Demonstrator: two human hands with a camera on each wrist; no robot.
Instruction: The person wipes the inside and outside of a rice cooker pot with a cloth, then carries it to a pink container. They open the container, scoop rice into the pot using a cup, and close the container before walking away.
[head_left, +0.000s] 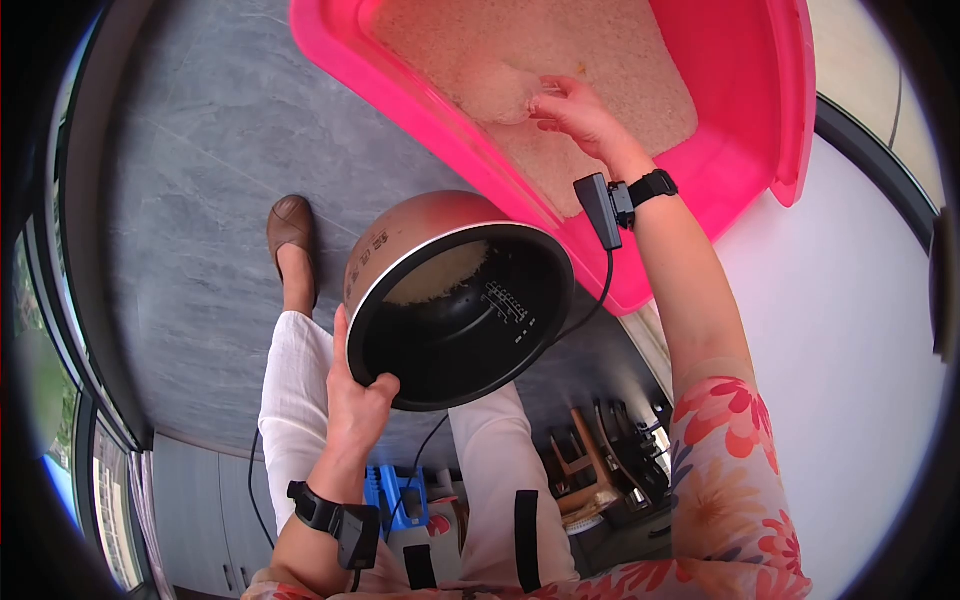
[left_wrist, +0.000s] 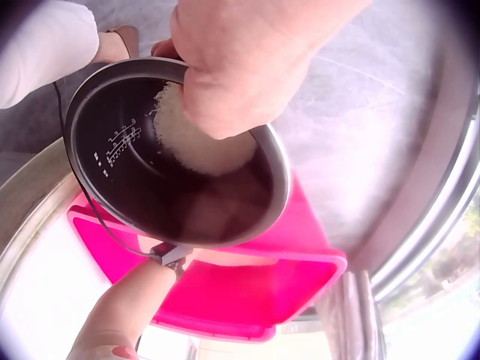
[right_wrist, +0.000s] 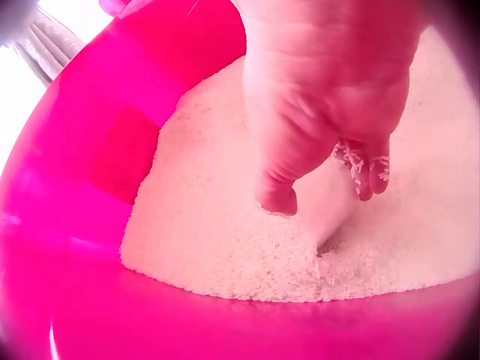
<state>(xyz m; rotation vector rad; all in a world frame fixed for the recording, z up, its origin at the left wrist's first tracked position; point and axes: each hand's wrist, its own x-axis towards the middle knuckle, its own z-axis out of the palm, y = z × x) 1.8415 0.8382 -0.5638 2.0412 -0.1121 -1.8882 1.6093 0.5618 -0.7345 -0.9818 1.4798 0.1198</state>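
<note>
A pot with a copper-coloured outside and black inside is tilted in the left hand, whose thumb hooks over the rim. White rice lies inside it against one side. Over the rice in the pink tub, the right hand has its fingers curled, with grains stuck to them. At its fingertips is a pale, see-through cup-like thing, pinched between thumb and fingers; its outline is faint against the rice. In the left wrist view the left hand covers part of the pot's rim.
The tub stands beside a white surface at the right. Below are a grey floor, a foot in a brown shoe and a blue plastic thing. A black cable hangs from the right wrist camera past the pot.
</note>
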